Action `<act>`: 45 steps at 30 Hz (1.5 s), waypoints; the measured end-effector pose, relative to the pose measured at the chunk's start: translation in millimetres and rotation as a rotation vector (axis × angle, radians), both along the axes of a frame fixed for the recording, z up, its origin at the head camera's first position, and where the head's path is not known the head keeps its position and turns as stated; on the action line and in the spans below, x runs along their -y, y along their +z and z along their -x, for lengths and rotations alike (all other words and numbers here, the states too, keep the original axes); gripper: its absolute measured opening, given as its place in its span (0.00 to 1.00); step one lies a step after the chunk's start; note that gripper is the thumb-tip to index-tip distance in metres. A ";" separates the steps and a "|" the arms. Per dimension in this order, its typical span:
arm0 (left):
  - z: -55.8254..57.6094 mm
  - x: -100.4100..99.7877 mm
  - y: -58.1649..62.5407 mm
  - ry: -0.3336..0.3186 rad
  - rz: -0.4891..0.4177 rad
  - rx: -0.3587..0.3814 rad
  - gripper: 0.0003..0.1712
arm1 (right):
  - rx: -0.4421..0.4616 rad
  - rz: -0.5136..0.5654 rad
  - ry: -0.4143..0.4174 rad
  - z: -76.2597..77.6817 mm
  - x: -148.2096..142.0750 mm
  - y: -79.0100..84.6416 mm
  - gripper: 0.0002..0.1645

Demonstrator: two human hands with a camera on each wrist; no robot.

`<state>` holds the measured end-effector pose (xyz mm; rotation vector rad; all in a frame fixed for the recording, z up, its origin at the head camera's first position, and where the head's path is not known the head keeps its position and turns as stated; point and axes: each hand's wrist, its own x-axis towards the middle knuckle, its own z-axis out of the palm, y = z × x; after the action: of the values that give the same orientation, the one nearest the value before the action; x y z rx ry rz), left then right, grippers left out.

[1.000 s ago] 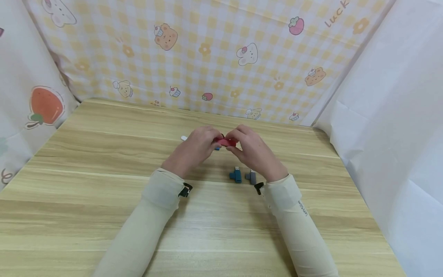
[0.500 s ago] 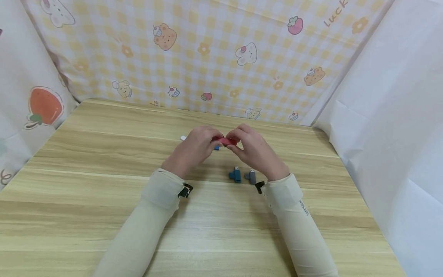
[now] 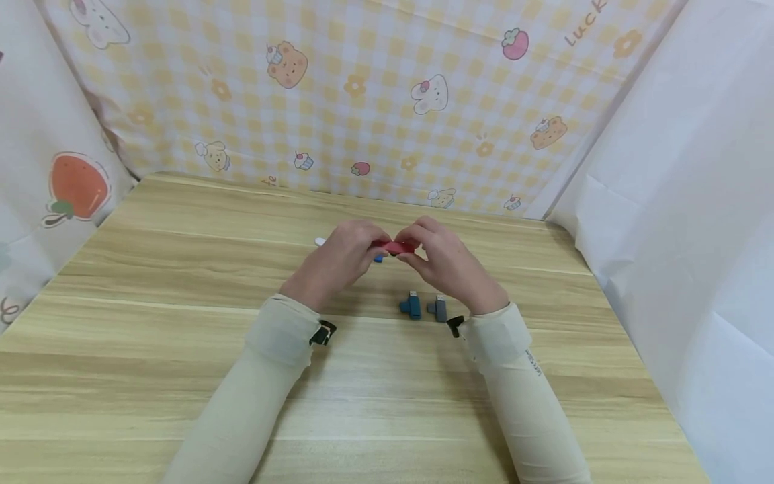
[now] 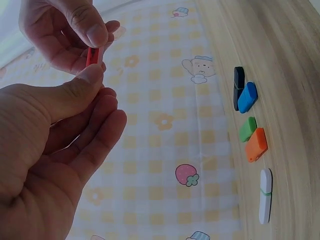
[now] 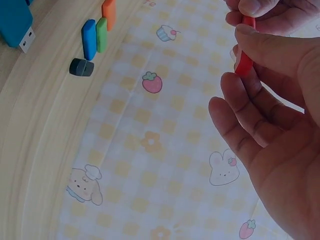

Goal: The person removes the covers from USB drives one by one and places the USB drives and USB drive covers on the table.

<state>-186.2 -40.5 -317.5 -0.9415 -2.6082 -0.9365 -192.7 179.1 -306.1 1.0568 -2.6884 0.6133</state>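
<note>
Both hands meet above the far middle of the table around a small red USB stick, a slim oblong piece. My left hand pinches one end between thumb and fingertips; in the left wrist view its other fingers are loosely curved below. The opposite end is pinched by my right hand, and in the right wrist view the red end shows between thumb and index finger. Fingertips cover much of the stick. Nearer me lie a teal USB stick and a grey USB stick, metal plugs showing.
Behind the hands lie a black banded stick, a blue block, a green block, an orange block and a white banded stick. A checked cloth hangs at the table's back edge.
The red USB stick has turned slightly between the fingers, and the dark spot on its upper side no longer shows. My right wrist has shifted slightly right; the things on the table stay put.
</note>
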 end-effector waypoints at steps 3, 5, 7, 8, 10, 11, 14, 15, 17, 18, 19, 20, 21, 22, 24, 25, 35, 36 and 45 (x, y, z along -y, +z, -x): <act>-0.7 -0.2 0.7 -0.001 -0.004 -0.004 0.10 | 0.008 -0.002 -0.006 0.1 -0.5 0.6 0.11; -1.0 -0.4 1.1 0.004 -0.006 -0.002 0.10 | 0.010 -0.003 -0.008 0.0 -0.7 0.9 0.11; -1.6 -0.7 1.4 0.011 -0.004 0.000 0.10 | 0.010 -0.004 -0.010 0.0 -0.7 0.9 0.11; -1.8 -0.9 1.5 0.014 -0.003 0.002 0.10 | 0.011 -0.004 -0.010 -0.1 -0.7 1.1 0.11; -1.9 -1.1 1.5 0.021 0.000 0.005 0.10 | 0.013 -0.004 -0.011 -0.3 -0.6 1.4 0.11; -2.2 -1.1 1.5 0.025 0.000 0.008 0.10 | 0.014 -0.004 -0.013 -0.5 -0.5 1.6 0.11; -2.2 -1.0 1.1 0.031 0.001 0.011 0.10 | 0.018 -0.009 -0.018 -0.8 0.2 2.3 0.11; -2.2 -1.0 0.9 0.033 0.003 0.011 0.11 | 0.021 -0.011 -0.019 -0.9 0.4 2.5 0.11; -2.2 -1.1 0.7 0.035 0.005 0.008 0.11 | 0.024 -0.014 -0.022 -1.0 0.8 2.9 0.12; -2.0 -1.2 0.4 0.036 0.008 0.005 0.11 | 0.026 -0.016 -0.022 -0.9 0.9 2.9 0.12; -1.8 -1.2 0.3 0.037 0.009 0.003 0.10 | 0.028 -0.016 -0.022 -1.0 1.0 3.0 0.12; -1.7 -1.3 0.3 0.036 0.010 -0.002 0.10 | 0.030 -0.016 -0.022 -1.1 1.0 3.0 0.12; -1.6 -1.4 0.1 0.035 0.010 -0.005 0.10 | 0.032 -0.014 -0.022 -1.1 1.0 3.1 0.12; -1.4 -1.4 0.0 0.034 0.009 -0.006 0.10 | 0.033 -0.014 -0.023 -1.2 0.8 3.0 0.12; -1.4 -1.4 0.1 0.030 0.006 -0.010 0.10 | 0.036 -0.012 -0.023 -1.4 0.6 3.3 0.12; -1.5 -1.3 0.3 0.027 0.006 -0.013 0.09 | 0.038 -0.010 -0.022 -1.5 0.5 3.3 0.12; -1.2 0.3 0.6 0.013 0.016 -0.019 0.09 | 0.047 -0.013 -0.009 -0.1 1.0 2.5 0.11; -1.0 0.3 0.4 0.013 0.017 -0.018 0.09 | 0.049 -0.012 -0.009 0.0 0.8 2.2 0.11; -1.0 -2.5 0.4 0.043 0.025 0.008 0.09 | 0.053 -0.018 -0.017 0.1 1.1 2.3 0.11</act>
<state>-185.1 -37.9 -317.1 -0.8859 -2.6416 -0.9012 -192.8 178.0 -303.8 1.0355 -2.7502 0.6236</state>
